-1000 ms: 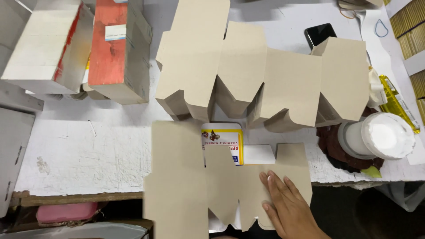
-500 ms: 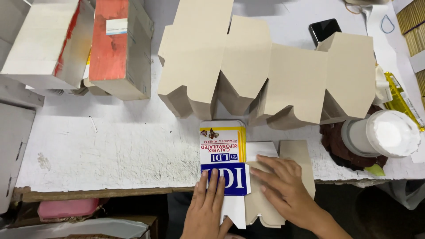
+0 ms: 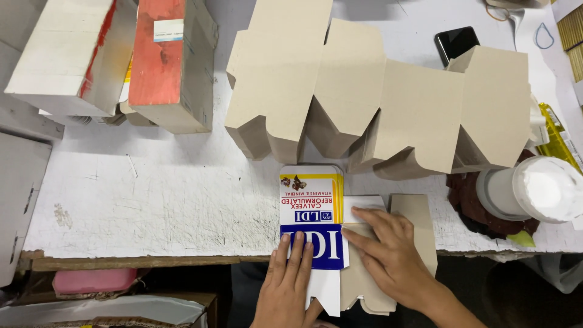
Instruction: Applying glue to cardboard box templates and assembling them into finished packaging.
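A flat carton blank (image 3: 313, 212), printed white, yellow and blue on its folded-over panel and plain brown on the rest, lies at the table's near edge. My left hand (image 3: 290, 285) presses flat on the blue printed panel, fingers together. My right hand (image 3: 392, 258) lies flat on the brown panel (image 3: 416, 222) just to the right, fingers spread and pointing left toward the fold. Neither hand grips anything; both press down on the carton.
A fanned stack of brown carton blanks (image 3: 376, 109) covers the table's middle back. Two heavy blocks (image 3: 121, 61), one red-faced, stand at back left. A white tub (image 3: 534, 188) sits at right, a black phone (image 3: 455, 42) behind it. A pink object (image 3: 94, 280) lies below the table edge.
One second ago the blank lay open, brown side up, under my right hand alone. Since then a panel was folded over, showing the printed face, and my left hand came to press on it.
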